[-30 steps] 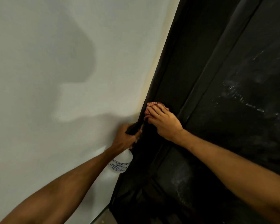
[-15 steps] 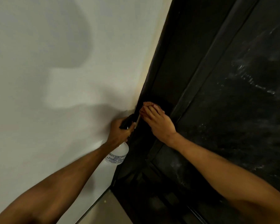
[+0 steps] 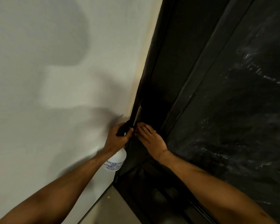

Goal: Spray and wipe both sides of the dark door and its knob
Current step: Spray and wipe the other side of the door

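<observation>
The dark door [image 3: 233,110] fills the right side, its panel streaked with wet spray marks. My right hand [image 3: 149,139] presses a reddish cloth [image 3: 140,125] against the dark door frame [image 3: 153,88] beside the wall; only the cloth's edge shows past my fingertips. My left hand [image 3: 117,139] grips the black head of a white spray bottle [image 3: 116,160], which hangs below my fist, right next to the frame. No knob is in sight.
A white wall [image 3: 55,78] covers the left half, with shadows on it. A strip of pale floor [image 3: 110,207] shows at the bottom between wall and door frame.
My right hand with the cloth has slid down along the frame. My left hand with the bottle has stayed close beside it. The view has tilted, showing more floor.
</observation>
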Demonstrator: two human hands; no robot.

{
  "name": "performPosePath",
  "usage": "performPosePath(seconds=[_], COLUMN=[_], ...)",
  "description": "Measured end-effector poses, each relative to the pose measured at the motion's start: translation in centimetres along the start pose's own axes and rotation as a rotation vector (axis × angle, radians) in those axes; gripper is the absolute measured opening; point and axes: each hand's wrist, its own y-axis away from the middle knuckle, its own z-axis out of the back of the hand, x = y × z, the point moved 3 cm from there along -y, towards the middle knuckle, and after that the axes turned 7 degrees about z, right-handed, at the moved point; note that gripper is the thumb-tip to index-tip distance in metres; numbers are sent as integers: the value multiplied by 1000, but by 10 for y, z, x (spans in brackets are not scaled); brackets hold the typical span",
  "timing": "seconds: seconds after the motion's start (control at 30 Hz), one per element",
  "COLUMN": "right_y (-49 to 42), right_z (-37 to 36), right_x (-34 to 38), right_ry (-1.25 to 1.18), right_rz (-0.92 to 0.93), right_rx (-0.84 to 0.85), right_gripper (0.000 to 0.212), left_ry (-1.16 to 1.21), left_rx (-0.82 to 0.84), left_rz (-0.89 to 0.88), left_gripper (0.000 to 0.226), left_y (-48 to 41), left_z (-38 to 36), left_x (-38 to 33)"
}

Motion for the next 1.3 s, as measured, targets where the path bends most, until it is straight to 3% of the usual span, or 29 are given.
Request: performPosePath(seconds=[0.17,0.37,0.43,0.57,0.7,0.87,1.03,1.2,1.3], right_y=[35,88,121,143,153,179,172,190,174], right_z=[54,134,163,197,219,252,246,304,296], right_x=[-84,-177,-227,-286,-319,-369,-367,-446,-436], right_ry=[-129,-200,-128,-87,-66,-31,26,69,87], right_rz=[-262,-477,-611,-761,-671,-815,-574,-778,-621], right_rx=[-243,-409,-469,-552,-511,-610,-549,-629,-525], right_gripper=[81,75,68,63,68,69,69,70,69], left_ry=[19,97,144,173,175,175,181,209,219], left_rx=[61,38,47,86,135,154,162,201,210], left_rz=[32,-14,-149,-166,-263,-324,-346,-350,-388], left_gripper=[7,3,6,12,13,16,14,21,21], left_y=[-1,-10,-18,-35,-46,-50,-51,-65,-68], left_z=[-8,-28,-42,-55,-65,-64,-60,-51,-48], left_x=[-22,-85,-137,-208,-298,-369,-412,-456,-479])
